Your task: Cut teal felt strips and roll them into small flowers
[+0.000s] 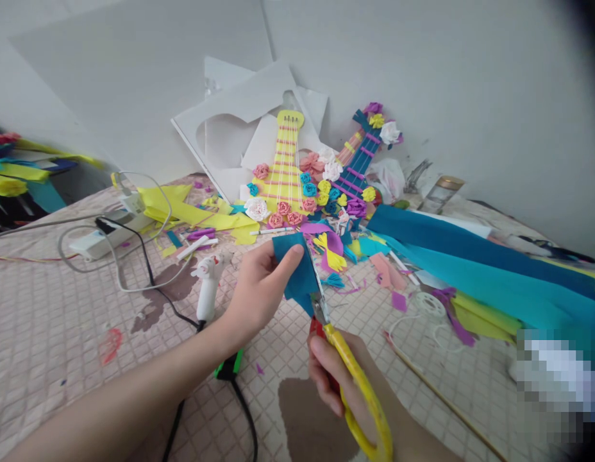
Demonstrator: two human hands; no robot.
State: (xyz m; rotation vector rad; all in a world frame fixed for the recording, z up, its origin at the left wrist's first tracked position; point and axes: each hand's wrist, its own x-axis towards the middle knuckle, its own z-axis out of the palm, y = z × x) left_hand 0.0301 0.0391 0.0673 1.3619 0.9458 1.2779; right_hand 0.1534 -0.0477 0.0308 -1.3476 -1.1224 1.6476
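My left hand (259, 289) pinches a dark teal piece of crepe paper (297, 273) between thumb and fingers, above the table. In my right hand (345, 372) are scissors (348, 353) with yellow and red handles. Their blades point up and away, lying along the right edge of the paper; part of the blades is hidden by it. Beyond my hands a yellow paper guitar (285, 160) with white strings and paper roses leans against white boards. A dark blue paper guitar (358, 163) with purple bands leans to its right.
A white glue gun (208, 289) stands left of my left arm, its black cord running forward. A power strip (108, 234) with cables lies at far left. Rolls of teal crepe paper (470, 276) stretch across the right; a thin stick (442, 394) lies at front right. Paper scraps (333, 253) litter the middle.
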